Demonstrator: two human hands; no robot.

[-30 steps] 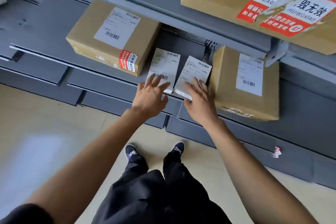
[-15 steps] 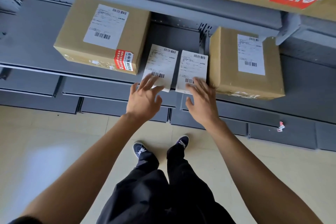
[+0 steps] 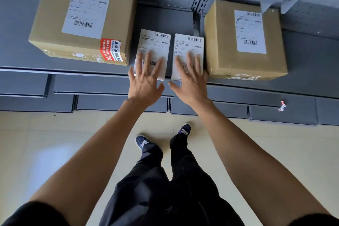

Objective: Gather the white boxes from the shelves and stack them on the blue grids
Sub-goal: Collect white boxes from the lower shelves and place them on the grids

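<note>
On the grey shelf (image 3: 22, 57) I note, furthest out from my left hand, a large brown carton (image 3: 55, 14) bearing a white shipping label and a red sticker at its near corner. Just beside that carton, directly under my left hand (image 3: 145, 84), stands the left white box (image 3: 155, 46); my fingers are spread wide and laid flat over its near end, covering part of the barcode, with the thumb off the near edge. I record the hand as open and not closed around anything; whether the palm presses on the box I cannot tell. A narrow gap separates this box from the right white box (image 3: 190, 46), which sits under my right hand (image 3: 192, 86). That hand is likewise splayed, fingers resting across the near half of the label, thumb pointing inward toward the left hand, nothing clasped. Immediately outboard of my right hand, touching or very nearly touching the right white box, sits a smaller brown carton (image 3: 223, 46) with its own white label. Both white boxes are on the shelf between the two cartons. Motion blur softens both sets of fingers.
</note>
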